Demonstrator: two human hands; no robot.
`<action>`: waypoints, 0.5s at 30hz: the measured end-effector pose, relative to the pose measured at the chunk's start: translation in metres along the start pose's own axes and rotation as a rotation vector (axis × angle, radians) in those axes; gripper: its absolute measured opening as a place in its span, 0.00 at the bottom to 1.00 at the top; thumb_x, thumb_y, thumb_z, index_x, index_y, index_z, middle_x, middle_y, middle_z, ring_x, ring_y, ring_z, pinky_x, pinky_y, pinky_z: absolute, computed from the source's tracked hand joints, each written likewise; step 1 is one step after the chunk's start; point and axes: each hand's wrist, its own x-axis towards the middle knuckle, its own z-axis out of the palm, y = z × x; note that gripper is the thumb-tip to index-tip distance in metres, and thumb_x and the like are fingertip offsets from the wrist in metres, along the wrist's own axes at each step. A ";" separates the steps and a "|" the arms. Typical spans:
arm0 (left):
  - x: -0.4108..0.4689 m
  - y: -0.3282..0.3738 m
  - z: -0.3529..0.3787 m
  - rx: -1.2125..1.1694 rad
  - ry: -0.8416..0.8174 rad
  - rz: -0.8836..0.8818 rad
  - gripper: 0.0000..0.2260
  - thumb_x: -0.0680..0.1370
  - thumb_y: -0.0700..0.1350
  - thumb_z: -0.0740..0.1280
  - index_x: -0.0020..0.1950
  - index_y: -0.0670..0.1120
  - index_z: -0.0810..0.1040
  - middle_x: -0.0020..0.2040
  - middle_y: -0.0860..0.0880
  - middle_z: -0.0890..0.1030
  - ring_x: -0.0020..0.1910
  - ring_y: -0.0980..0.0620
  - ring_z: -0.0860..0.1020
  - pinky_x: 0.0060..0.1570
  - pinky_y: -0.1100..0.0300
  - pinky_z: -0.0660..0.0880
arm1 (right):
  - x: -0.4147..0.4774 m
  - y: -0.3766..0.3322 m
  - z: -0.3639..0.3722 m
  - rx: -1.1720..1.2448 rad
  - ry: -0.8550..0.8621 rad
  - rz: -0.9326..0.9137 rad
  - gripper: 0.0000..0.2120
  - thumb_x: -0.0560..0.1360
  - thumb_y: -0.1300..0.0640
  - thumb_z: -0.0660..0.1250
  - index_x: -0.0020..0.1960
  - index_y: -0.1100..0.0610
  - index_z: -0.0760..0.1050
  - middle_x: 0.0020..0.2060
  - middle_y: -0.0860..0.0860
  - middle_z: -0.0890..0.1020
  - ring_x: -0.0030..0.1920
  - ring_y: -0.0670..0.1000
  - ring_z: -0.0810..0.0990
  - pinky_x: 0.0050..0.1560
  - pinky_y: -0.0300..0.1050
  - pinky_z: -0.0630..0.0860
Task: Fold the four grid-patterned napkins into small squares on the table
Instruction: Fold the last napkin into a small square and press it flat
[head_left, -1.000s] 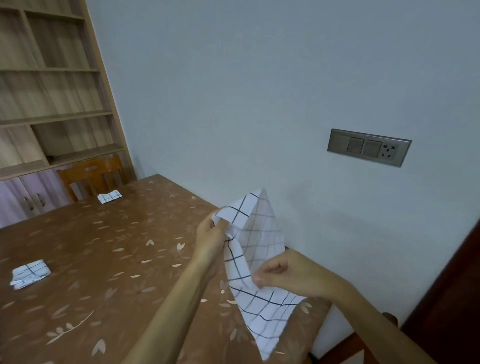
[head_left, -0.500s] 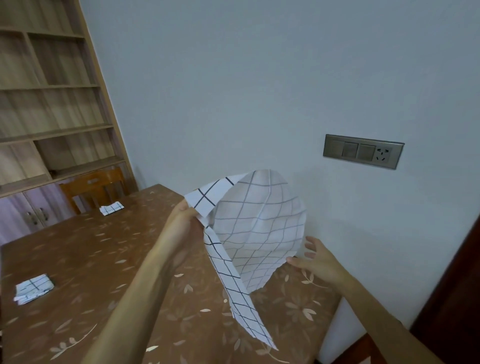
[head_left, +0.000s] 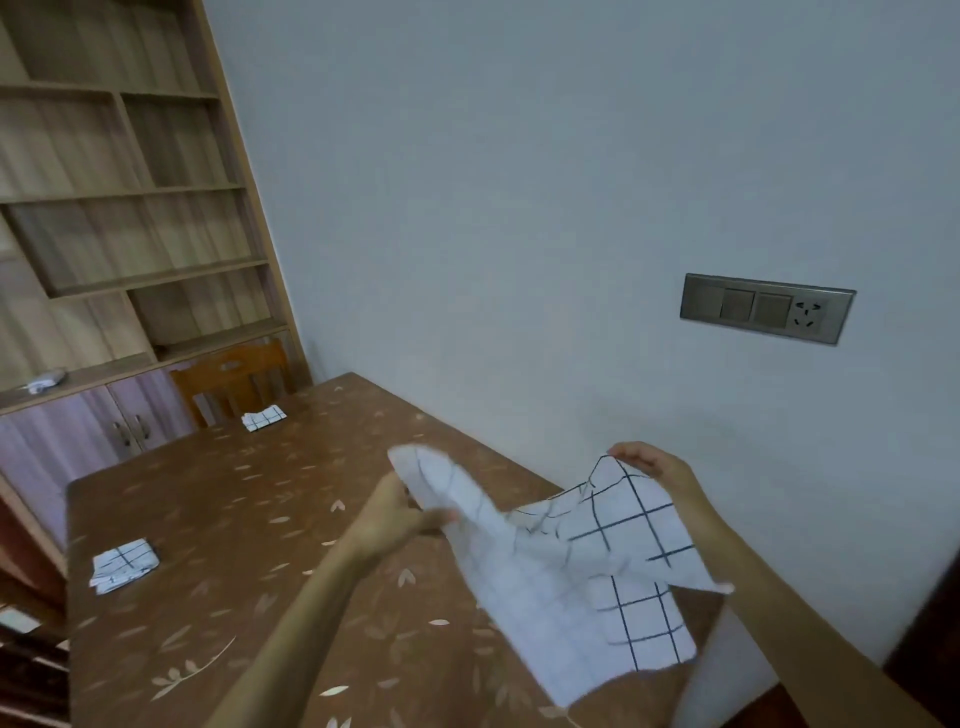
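Observation:
A white napkin with a dark grid (head_left: 582, 577) hangs spread out between my two hands above the near right end of the brown table (head_left: 234, 519). My left hand (head_left: 395, 514) pinches its left corner and my right hand (head_left: 654, 465) pinches its far right corner. The lower edge of the cloth droops toward the table. A folded grid napkin (head_left: 123, 564) lies at the table's left edge. Another folded grid napkin (head_left: 264, 417) lies at the far end.
A wooden chair (head_left: 234, 379) stands at the far end of the table, in front of a shelf unit with cupboard doors (head_left: 104, 260). The wall with a switch and socket plate (head_left: 766, 314) runs along the table's right side.
My right hand has taken hold of the napkin's far corner, which it was not gripping half a second ago. The billowing cloth has been pulled out flatter and lower between both hands.

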 end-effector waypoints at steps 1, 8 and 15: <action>0.002 -0.009 0.003 0.060 0.023 0.017 0.13 0.74 0.30 0.72 0.52 0.47 0.81 0.51 0.38 0.85 0.45 0.46 0.85 0.44 0.54 0.84 | 0.001 -0.003 -0.001 0.009 -0.025 -0.017 0.06 0.73 0.65 0.65 0.44 0.57 0.78 0.38 0.43 0.86 0.38 0.32 0.82 0.52 0.34 0.78; 0.015 -0.014 -0.011 0.239 0.257 0.279 0.13 0.71 0.35 0.71 0.46 0.53 0.87 0.46 0.53 0.88 0.46 0.55 0.85 0.48 0.51 0.83 | -0.006 -0.020 -0.021 0.049 0.109 -0.046 0.07 0.75 0.67 0.61 0.49 0.62 0.76 0.39 0.46 0.85 0.48 0.47 0.83 0.43 0.28 0.75; 0.022 0.006 -0.013 0.088 0.440 0.504 0.14 0.76 0.39 0.67 0.61 0.49 0.76 0.57 0.57 0.80 0.57 0.56 0.79 0.55 0.53 0.78 | -0.006 -0.048 -0.033 0.135 0.186 0.023 0.15 0.83 0.66 0.53 0.64 0.67 0.74 0.60 0.64 0.79 0.61 0.61 0.76 0.33 0.27 0.73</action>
